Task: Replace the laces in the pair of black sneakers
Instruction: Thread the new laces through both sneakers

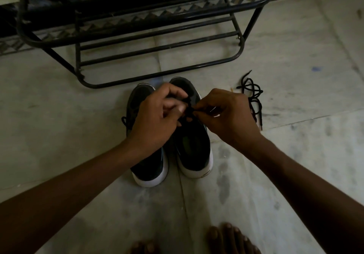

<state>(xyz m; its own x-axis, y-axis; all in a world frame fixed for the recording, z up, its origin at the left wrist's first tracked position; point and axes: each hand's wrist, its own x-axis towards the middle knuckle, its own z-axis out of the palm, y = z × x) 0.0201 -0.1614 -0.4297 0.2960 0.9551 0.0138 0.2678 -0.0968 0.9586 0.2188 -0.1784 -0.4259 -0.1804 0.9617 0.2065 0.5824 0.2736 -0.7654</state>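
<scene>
Two black sneakers with white soles stand side by side on the floor, toes pointing away from me: the left sneaker (149,165) and the right sneaker (194,145). My left hand (155,116) and my right hand (228,116) meet over the right sneaker's lacing. Both pinch its black lace (188,110) between thumb and fingers. A short lace end (124,120) sticks out at the left sneaker's left side. My hands hide most of the eyelets.
A loose tangle of black laces (253,98) lies on the tiled floor to the right of the sneakers. A black metal rack (157,43) stands just beyond the toes. My bare toes (232,238) show at the bottom edge.
</scene>
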